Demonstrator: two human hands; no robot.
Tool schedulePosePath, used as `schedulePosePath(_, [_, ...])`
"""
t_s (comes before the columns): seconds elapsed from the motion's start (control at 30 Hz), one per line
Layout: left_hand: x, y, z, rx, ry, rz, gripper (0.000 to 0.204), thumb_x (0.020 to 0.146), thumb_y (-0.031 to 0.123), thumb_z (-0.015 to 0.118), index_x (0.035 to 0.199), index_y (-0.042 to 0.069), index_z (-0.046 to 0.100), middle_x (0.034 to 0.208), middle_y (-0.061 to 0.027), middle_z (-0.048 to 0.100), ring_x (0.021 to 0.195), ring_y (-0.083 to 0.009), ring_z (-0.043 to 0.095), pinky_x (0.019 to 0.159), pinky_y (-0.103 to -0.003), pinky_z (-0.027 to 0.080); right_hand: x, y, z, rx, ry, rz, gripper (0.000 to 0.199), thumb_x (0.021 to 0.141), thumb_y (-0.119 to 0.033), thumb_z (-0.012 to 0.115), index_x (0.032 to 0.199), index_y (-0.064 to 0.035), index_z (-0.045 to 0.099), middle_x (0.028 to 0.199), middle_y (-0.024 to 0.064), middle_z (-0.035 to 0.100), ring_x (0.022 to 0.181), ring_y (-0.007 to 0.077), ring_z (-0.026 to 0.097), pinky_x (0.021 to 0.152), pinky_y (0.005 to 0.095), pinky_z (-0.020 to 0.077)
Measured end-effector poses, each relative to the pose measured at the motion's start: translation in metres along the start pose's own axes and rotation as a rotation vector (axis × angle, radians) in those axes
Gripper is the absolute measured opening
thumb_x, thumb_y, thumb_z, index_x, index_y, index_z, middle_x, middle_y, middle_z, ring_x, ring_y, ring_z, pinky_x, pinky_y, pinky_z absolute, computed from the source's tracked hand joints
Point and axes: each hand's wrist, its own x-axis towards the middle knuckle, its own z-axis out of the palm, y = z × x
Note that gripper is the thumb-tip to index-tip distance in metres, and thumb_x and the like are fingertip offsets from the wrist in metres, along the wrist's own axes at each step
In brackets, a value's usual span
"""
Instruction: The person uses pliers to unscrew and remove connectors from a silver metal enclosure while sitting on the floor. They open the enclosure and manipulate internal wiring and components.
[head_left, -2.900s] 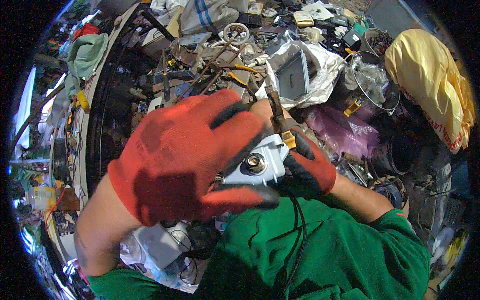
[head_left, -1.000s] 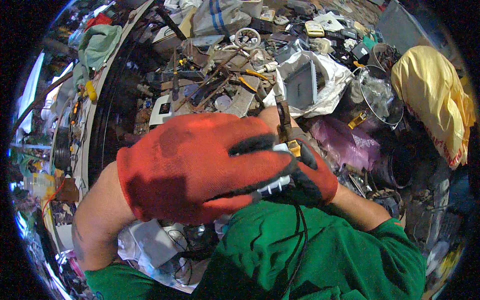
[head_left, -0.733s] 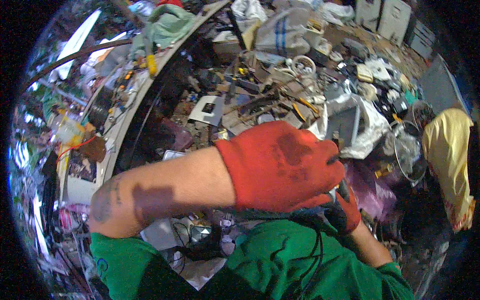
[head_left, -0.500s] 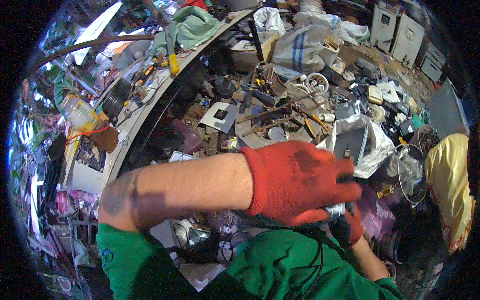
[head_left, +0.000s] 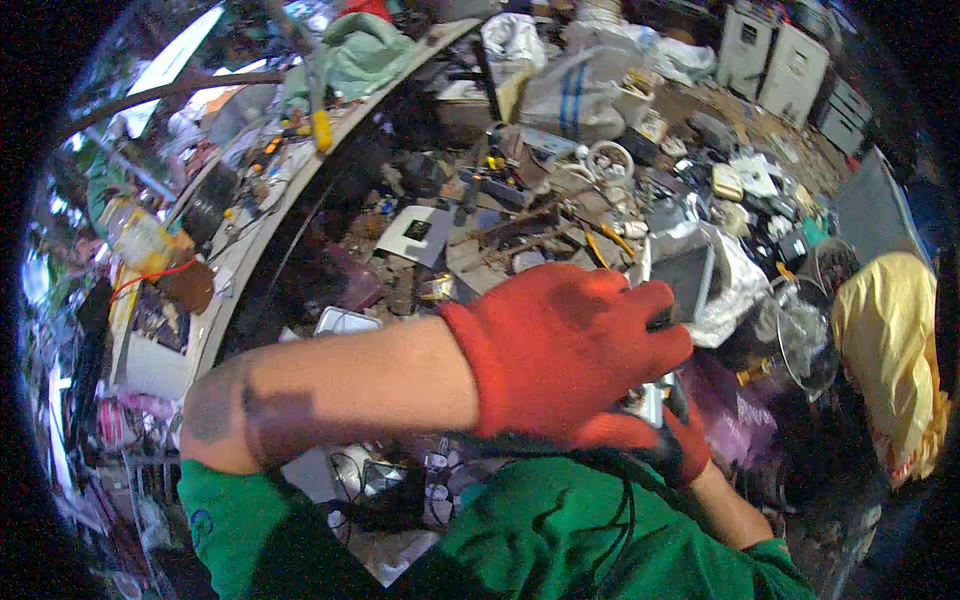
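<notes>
My left hand (head_left: 565, 350), in a red glove with black palm, is closed over a small white-and-metal part (head_left: 652, 402) held at chest height; only a sliver of that part shows under the fingers. My right hand (head_left: 682, 445), also gloved in red and black, grips the same part from below and is mostly hidden behind the left hand. My bare left forearm (head_left: 340, 390) crosses the picture from the left. Green sleeves and shirt (head_left: 560, 540) fill the lower edge, with a thin black cord running down the chest.
A heap of scrap electronics, wires and metal pieces (head_left: 520, 220) covers the ground ahead. A white plastic bag with a grey panel (head_left: 700, 280) lies right of centre, a yellow sack (head_left: 885, 340) at far right, pale cabinets (head_left: 780, 55) at the back, a cluttered shelf (head_left: 190, 260) on the left.
The view has swung left and up, showing more of the shelf and scrap heap. My left hand has turned over the part, which showed its metal centre earlier and is now nearly covered.
</notes>
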Motion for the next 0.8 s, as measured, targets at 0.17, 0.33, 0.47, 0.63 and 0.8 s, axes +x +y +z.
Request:
schedulePosePath(0.17, [-0.004,-0.014,-0.005,-0.166,-0.085,0.184,0.049,0.081,0.031,0.07,0.123,0.009,0.058,0.114,-0.0207,0.06,0.105,-0.0403,0.061,0.087,-0.048,0.052,0.003,-0.042,0.013,0.557,0.043,0.224,0.052,0.099,-0.013,0.057,0.146,-0.0048,0.037,0.121,0.0071,0.06,0.105,0.0156,0.06,0.09,0.0313,0.0509])
schedulePosePath(0.33, [0.003,0.005,-0.006,0.001,-0.098,0.08,0.039,0.076,0.029,0.074,0.106,0.008,0.06,0.1,-0.0149,0.061,0.087,-0.0366,0.064,0.071,-0.046,0.054,0.0,-0.052,0.014,0.556,0.043,0.258,0.056,0.099,-0.02,0.059,0.147,-0.0052,0.035,0.126,0.0088,0.059,0.111,0.0179,0.058,0.096,0.0327,0.0482])
schedulePosePath(0.47, [0.004,0.014,-0.006,0.2,0.009,0.126,0.037,0.072,0.03,0.075,0.095,0.008,0.057,0.091,-0.011,0.058,0.075,-0.0335,0.063,0.062,-0.044,0.053,0.0,-0.059,0.02,0.529,0.062,0.252,0.057,0.098,-0.018,0.059,0.147,-0.0051,0.034,0.129,0.0096,0.058,0.116,0.0178,0.056,0.099,0.0333,0.0461])
schedulePosePath(0.63, [0.006,-0.001,-0.014,-0.176,-0.097,0.012,0.04,0.075,0.027,0.073,0.108,0.007,0.061,0.097,-0.014,0.06,0.084,-0.0371,0.063,0.071,-0.045,0.054,0.0,-0.05,0.017,0.242,0.018,0.052,0.059,0.098,-0.015,0.059,0.15,-0.0073,0.032,0.131,0.0097,0.057,0.119,0.0183,0.054,0.102,0.0337,0.045])
schedulePosePath(0.8, [-0.005,-0.015,-0.019,-0.3,-0.192,0.051,0.044,0.078,0.024,0.069,0.117,0.008,0.06,0.102,-0.0158,0.061,0.091,-0.0391,0.063,0.076,-0.046,0.053,0.0,-0.024,0.022,0.126,-0.008,-0.082,0.059,0.098,-0.015,0.059,0.15,-0.0078,0.032,0.131,0.0091,0.057,0.118,0.0182,0.055,0.101,0.0338,0.0456])
